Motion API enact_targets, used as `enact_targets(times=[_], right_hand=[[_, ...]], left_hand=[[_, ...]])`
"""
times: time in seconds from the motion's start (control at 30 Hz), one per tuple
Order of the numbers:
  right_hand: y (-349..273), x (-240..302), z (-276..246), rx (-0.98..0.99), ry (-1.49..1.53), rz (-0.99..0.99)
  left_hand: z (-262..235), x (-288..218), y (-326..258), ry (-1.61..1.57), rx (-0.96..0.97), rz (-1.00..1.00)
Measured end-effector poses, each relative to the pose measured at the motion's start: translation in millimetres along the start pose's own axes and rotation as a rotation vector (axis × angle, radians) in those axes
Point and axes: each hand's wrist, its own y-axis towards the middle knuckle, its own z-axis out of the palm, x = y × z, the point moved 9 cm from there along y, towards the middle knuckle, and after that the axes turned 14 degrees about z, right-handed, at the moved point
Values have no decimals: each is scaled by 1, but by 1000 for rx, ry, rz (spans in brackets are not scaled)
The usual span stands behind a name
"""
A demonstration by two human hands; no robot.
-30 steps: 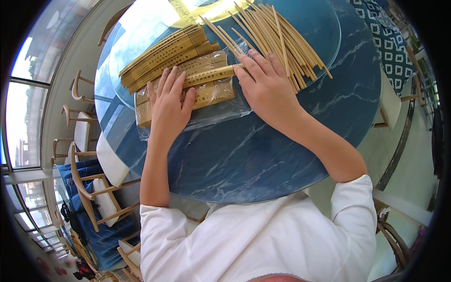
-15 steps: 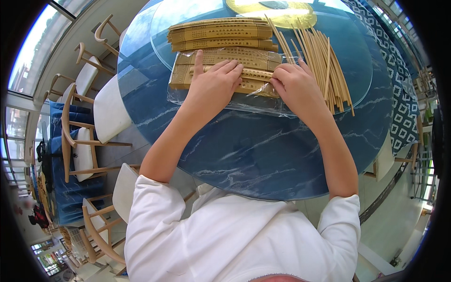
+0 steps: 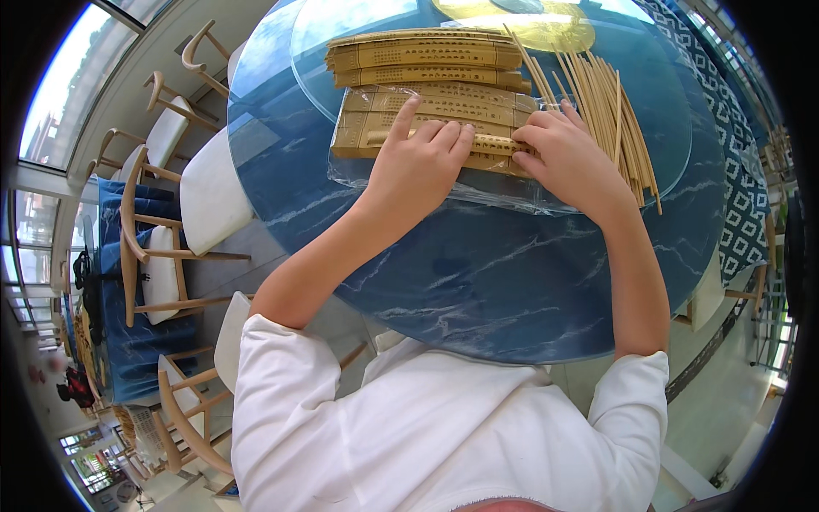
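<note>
A narrow brown printed paper chopstick sleeve (image 3: pixel 492 143) lies crosswise between my hands, over the plastic-covered stack. My left hand (image 3: pixel 420 171) bends its fingers over the sleeve's left part, with its outermost finger stretched up and away; its thumb is hidden. At the right end, my right hand (image 3: pixel 573 159) pinches the sleeve between thumb and fingers. Beneath both hands is a stack of flat paper sleeves (image 3: pixel 354 132) in a clear plastic bag (image 3: pixel 350 177). Loose wooden chopsticks (image 3: pixel 627 141) lie in a bunch just right of my right hand. Whether the sleeve contains chopsticks is hidden.
More stacked paper sleeves (image 3: pixel 426 55) lie beyond the bag. A yellow round piece (image 3: pixel 559 32) sits at the far side of the blue marbled round table (image 3: pixel 461 282). Wooden chairs with white seats (image 3: pixel 213 200) stand at the left; a patterned cloth (image 3: pixel 744 222) hangs at right.
The whole view has shifted, so the table and hands appear farther right. My left hand's fingers have bent more and sit nearer the sleeve's middle; my right hand stays at its right end.
</note>
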Motion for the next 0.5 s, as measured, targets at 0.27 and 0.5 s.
enact_targets(times=[0.27, 0.5], right_hand=[[-23, 10, 18, -368, -66, -120], [-30, 2, 52, -126, -225, 74]], left_hand=[[22, 8, -22, -105, -50, -138], [27, 7, -25, -119, 18, -131]])
